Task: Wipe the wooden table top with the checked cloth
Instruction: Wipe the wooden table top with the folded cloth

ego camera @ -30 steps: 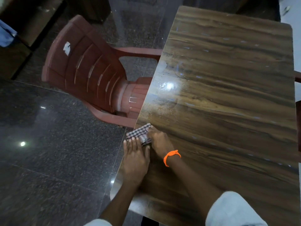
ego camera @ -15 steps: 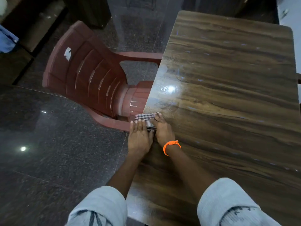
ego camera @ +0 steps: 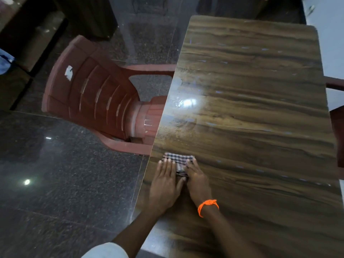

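The cloth [ego camera: 178,159] lies on the table [ego camera: 251,112] by its left edge, the chair [ego camera: 96,101] beside

Ahead and to the right of the folded checked cloth [ego camera: 178,159] the worktop [ego camera: 260,118] lies open. A red plastic chair [ego camera: 96,101] stands against its left edge.

Dim room; 1 bright glare spot on the glossy counter [ego camera: 251,112], smaller glints on the floor [ego camera: 55,183]; edges bend, slightly soft.

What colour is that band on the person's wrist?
Bright orange; the band sits on the right wrist, seen clearly in the head view.
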### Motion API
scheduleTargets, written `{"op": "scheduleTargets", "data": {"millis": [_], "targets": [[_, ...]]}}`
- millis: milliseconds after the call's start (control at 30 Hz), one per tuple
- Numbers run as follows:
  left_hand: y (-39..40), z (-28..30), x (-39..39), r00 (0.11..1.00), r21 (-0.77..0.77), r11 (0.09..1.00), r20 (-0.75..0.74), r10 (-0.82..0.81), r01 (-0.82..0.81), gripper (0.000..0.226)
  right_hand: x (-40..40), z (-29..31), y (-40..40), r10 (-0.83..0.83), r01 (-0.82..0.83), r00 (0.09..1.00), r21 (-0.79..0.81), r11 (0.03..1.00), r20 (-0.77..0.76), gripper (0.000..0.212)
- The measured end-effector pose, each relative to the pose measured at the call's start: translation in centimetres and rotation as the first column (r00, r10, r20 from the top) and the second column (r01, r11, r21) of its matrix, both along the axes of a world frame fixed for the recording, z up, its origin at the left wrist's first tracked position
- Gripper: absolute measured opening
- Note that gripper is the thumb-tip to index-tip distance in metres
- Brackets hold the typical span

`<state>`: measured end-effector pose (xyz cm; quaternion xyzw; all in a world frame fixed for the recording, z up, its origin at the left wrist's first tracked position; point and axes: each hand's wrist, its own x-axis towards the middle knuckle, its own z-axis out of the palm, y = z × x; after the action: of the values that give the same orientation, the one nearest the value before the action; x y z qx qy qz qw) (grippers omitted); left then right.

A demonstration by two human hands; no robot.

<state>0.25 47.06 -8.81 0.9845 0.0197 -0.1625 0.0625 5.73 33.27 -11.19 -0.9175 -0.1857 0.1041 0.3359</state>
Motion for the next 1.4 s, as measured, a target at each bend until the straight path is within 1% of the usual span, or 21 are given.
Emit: {"op": "scheduleTargets", "data": {"millis": [67,167,267,333,433,500,600,700,800,933,1000,1100,1200,1300,1400], "targets": [[-1.7,0.1,1.8,0.999,-0.016,0.999,0.014,-0.038,0.038,0.076,0.7,0.2,-1.8,-0.083,0.083,0.996,-0.002,0.997,-0.011,0.049],[-3.4,0.4,5.1,0.999,0.006,0.999,0.014,-0.041,0.041,0.071,3.9,0.6,-2.4,-0.144,0.143,0.989,-0.023,0.989,-0.030,0.037],[-2.0,0.8,7.7,0.997,0.071,0.995,0.047,0.063,-0.066,0.065,6.9,1.2,0.2,-0.097,0.097,0.993,0.007,0.995,-0.061,0.028],[-1.3,0.9,8.3,0.993,0.089,0.990,0.051,0.109,-0.114,0.061,7.4,0.9,1.4,-0.076,0.078,0.994,0.030,0.996,-0.073,0.027],[-0.1,0.5,6.7,0.989,0.008,0.992,0.077,0.128,-0.129,0.058,5.7,0.5,2.0,-0.050,0.056,0.994,0.063,0.996,-0.095,0.035],[0.4,0.1,4.7,0.988,-0.050,0.994,0.112,0.107,-0.102,0.057,3.5,0.4,1.2,-0.053,0.058,0.997,0.087,0.994,-0.065,0.037],[-0.8,-0.5,1.4,0.993,-0.085,0.996,0.120,0.013,-0.002,0.057,0.3,0.2,-1.4,-0.084,0.088,0.996,0.140,0.986,-0.033,0.043],[-3.9,-1.0,0.0,0.991,-0.153,0.985,0.118,-0.059,0.077,0.057,-1.6,0.0,-5.1,-0.186,0.187,0.982,0.132,0.973,-0.020,0.048],[-7.0,-0.9,1.6,0.982,-0.171,0.974,0.143,-0.124,0.148,0.057,-1.3,0.5,-8.3,-0.269,0.266,0.963,0.103,0.958,0.015,0.043],[-8.9,-0.7,5.9,0.977,-0.108,0.976,0.123,-0.174,0.187,0.058,2.7,1.4,-9.4,-0.349,0.349,0.937,0.067,0.935,-0.007,0.042],[-8.3,-1.0,7.6,0.978,-0.082,0.981,0.129,-0.165,0.177,0.055,4.9,1.6,-8.9,-0.342,0.344,0.939,0.067,0.936,-0.048,0.040],[-6.5,-1.3,8.5,0.981,-0.060,0.987,0.133,-0.141,0.150,0.056,6.4,1.8,-7.6,-0.259,0.267,0.961,0.096,0.959,-0.095,0.037],[-5.6,-1.1,6.8,0.990,-0.122,0.988,0.115,-0.080,0.094,0.063,5.4,1.6,-7.0,-0.192,0.200,0.978,0.106,0.974,-0.082,0.039],[-6.5,-0.7,3.7,0.994,-0.178,0.983,0.109,-0.016,0.036,0.063,2.5,1.3,-7.2,-0.195,0.211,0.973,0.136,0.968,-0.123,0.041],[-8.7,-0.3,1.4,0.991,-0.197,0.977,0.113,-0.066,0.087,0.058,-0.3,1.3,-9.4,-0.265,0.280,0.958,0.140,0.950,-0.111,0.039]]}}
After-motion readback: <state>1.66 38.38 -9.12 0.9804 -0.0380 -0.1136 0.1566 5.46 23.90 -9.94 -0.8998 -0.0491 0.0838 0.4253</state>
